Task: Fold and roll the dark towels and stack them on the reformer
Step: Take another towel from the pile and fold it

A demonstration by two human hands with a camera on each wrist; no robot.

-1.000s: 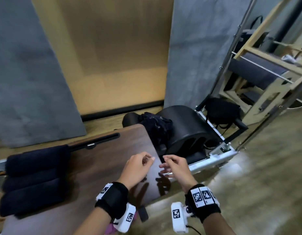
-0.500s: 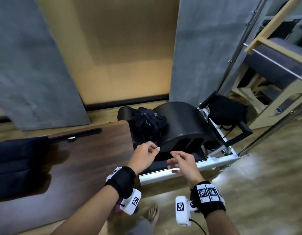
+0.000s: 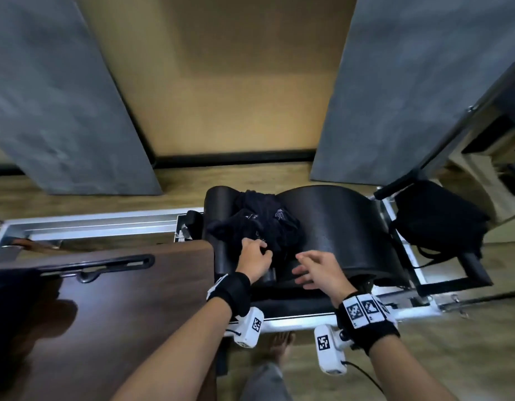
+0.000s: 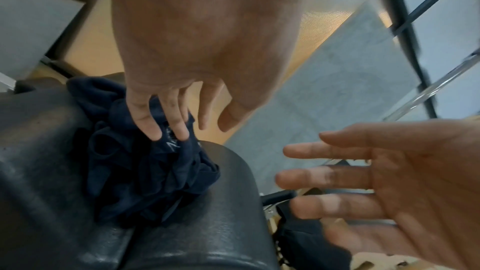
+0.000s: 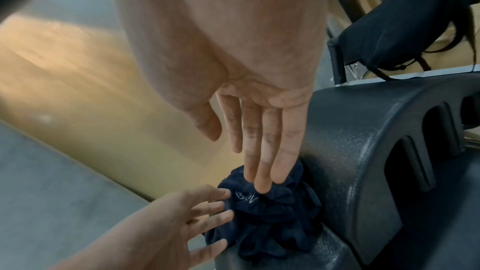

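Fingers (image 4: 155, 128) of the left hand (image 3: 254, 260) reach the near-left edge of the crumpled dark towel (image 3: 262, 224), tips touching the cloth, spread and a bit bent, not clamped on it yet. Right hand (image 3: 318, 270) is just right of it, fingers straight and apart, holding nothing; the right wrist view shows its tips over the top of the towel heap, contact unclear.

Towel is a loose navy wad, unfolded, sitting in the dip between the small black roll pad (image 3: 218, 227) on the left and the big black arc barrel (image 3: 337, 227) on the right, both on the reformer (image 3: 91, 224).

Progress, judging from this: pickup stage for this towel. It is not lifted, not spread, not folded, not rolled. Whether the wad is one towel or several, cannot tell. A dark mass at the far-left edge of the head view on the brown tabletop (image 3: 120, 299) could be done rolls, but it is cut off and too dark to say. So left to do for this piece: grab, carry to the tabletop, flatten, fold, roll, stack.

Outward: black bag (image 3: 435, 215) hangs at the right end of the frame, grey panels and tan wall beyond, wood floor (image 3: 453, 357) near, a bare foot below the frame rail.
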